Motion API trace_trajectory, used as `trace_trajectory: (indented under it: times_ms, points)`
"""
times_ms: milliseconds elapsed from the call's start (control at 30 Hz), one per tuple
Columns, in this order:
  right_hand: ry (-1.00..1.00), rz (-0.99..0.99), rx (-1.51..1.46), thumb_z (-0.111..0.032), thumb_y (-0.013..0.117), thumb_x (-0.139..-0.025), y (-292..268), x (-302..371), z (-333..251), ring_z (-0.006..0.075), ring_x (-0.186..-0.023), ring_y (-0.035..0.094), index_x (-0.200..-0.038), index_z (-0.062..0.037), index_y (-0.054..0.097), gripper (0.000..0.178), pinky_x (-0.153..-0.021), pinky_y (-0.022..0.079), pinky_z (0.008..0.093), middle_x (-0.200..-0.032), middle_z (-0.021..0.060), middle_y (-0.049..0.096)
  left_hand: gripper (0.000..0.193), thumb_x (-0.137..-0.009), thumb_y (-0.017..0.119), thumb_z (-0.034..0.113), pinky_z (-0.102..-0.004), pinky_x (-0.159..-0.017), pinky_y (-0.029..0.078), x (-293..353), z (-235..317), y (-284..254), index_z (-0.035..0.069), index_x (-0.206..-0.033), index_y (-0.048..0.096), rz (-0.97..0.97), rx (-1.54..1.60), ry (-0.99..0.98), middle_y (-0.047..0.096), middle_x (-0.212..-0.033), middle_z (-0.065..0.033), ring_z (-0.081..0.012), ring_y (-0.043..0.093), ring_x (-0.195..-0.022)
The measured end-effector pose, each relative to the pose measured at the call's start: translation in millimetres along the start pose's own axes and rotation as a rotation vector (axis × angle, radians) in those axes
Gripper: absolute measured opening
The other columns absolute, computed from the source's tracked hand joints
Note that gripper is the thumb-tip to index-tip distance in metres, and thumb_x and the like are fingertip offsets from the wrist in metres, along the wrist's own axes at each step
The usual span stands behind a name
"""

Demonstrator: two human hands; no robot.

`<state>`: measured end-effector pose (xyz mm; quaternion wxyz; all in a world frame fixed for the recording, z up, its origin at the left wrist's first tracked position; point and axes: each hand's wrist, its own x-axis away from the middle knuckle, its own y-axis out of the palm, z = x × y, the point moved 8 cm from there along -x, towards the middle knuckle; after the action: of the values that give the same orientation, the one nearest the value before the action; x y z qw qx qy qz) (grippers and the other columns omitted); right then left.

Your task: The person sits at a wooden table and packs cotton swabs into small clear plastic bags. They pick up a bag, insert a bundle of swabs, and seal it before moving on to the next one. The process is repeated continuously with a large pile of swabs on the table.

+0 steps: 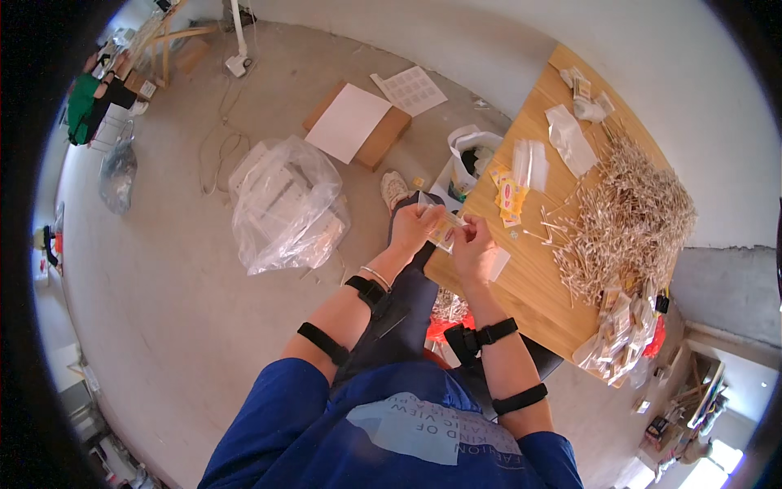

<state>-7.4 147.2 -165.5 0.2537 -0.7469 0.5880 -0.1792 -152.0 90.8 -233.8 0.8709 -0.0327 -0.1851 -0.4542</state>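
Both my hands meet above the near left corner of the wooden table. My left hand (417, 226) is closed on one side of a small clear plastic bag (445, 231) with a yellow-and-white card in it. At its other side, the fingers of my right hand (474, 247) pinch the bag's edge. Just beyond lie several yellow printed cards (509, 198) and a stack of clear bags (531, 165). A big loose heap of cotton swabs (627, 220) covers the right part of the table. Filled packets (623, 330) are piled at its near right end.
The wooden table (533, 306) stands to my right. A white bucket-like bag (466, 155) is by its left edge. On the floor lie a large clear plastic sack (289, 204) and a cardboard box (383, 138) with white paper on it. Another person (94, 98) is far left.
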Motion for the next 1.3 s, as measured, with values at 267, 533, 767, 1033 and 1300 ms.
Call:
trace_trajectory:
  times_ms: [267,533,767,1033,1300]
  points:
    - [-0.098,0.009,0.077,-0.005,0.064,-0.077,9,4,-4,0.0275,-0.074,0.063,-0.098,-0.0066,0.063,0.021,-0.066,0.051,0.0387,-0.083,0.0118,0.064,0.034,-0.091,0.068,0.030,-0.0248,-0.049,0.033,-1,-2,-1,0.006,-0.068,0.062,-0.011,-0.095,-0.034,0.051,-0.062,0.0065,-0.0032,0.042,-0.056]
    - [-0.072,0.264,0.500,-0.013,0.070,-0.078,-80,-23,41,0.0349,-0.114,0.046,-0.112,-0.0060,0.060,0.036,-0.094,0.040,0.0473,-0.119,0.0110,0.053,0.036,-0.091,0.068,0.037,-0.0222,-0.048,0.035,-3,-1,-6,0.004,-0.076,0.068,-0.004,-0.127,-0.068,0.059,-0.065,0.0036,-0.0028,0.049,-0.054]
    - [-0.159,0.151,0.609,-0.018,0.069,-0.081,-126,-43,73,0.0326,-0.116,0.043,-0.116,-0.0112,0.062,0.036,-0.096,0.036,0.0484,-0.124,0.0049,0.052,0.039,-0.091,0.066,0.039,-0.0292,-0.065,0.046,-2,20,-25,0.000,-0.093,0.068,0.099,-0.344,-0.014,0.066,-0.081,-0.0039,-0.0114,0.059,-0.072]
    - [-0.271,0.304,0.490,-0.019,0.069,-0.081,-128,2,82,0.0286,-0.110,0.048,-0.098,-0.0170,0.068,0.017,-0.097,0.034,0.0486,-0.108,0.0002,0.058,0.045,-0.083,0.068,0.019,-0.0461,-0.098,0.040,47,94,7,0.002,-0.122,0.054,0.233,-0.972,0.842,0.057,-0.121,-0.0171,-0.0359,0.051,-0.114]
    - [-0.338,0.242,0.449,-0.017,0.073,-0.076,-113,46,67,0.0298,-0.108,0.049,-0.094,-0.0169,0.070,0.018,-0.099,0.033,0.0476,-0.104,0.0003,0.060,0.050,-0.075,0.072,0.009,-0.0463,-0.099,0.041,97,47,111,0.002,-0.121,0.054,-0.393,-0.892,0.929,0.056,-0.121,-0.0156,-0.0357,0.050,-0.115]
